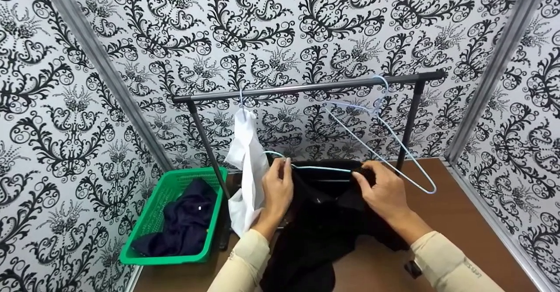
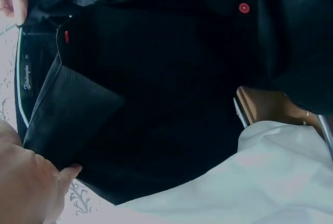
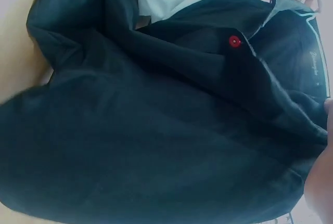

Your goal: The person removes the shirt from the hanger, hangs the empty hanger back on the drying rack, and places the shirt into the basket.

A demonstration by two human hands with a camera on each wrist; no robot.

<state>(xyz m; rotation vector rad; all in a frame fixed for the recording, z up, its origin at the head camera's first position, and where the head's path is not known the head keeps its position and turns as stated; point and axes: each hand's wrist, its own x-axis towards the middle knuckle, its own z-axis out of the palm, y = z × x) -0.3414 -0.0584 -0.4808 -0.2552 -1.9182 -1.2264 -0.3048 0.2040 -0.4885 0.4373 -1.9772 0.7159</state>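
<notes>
Left hand (image 1: 278, 187) at six o'clock, right hand (image 1: 386, 191) at four, apart, both pinching black red-buttoned shirt (image 1: 313, 235) at five; pale-blue hanger (image 1: 323, 168) within neckline; uneven grip could let shirt slip off

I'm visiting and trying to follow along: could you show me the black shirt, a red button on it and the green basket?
Black shirt (image 1: 323, 217), head view: its body.
Red button (image 3: 234, 41), right wrist view: its face.
Green basket (image 1: 166, 260), head view: its near rim.

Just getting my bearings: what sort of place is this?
Probably a small clothes-hanging booth: metal-framed patterned walls, a clothes rail and a green basket holding dark clothing.
</notes>
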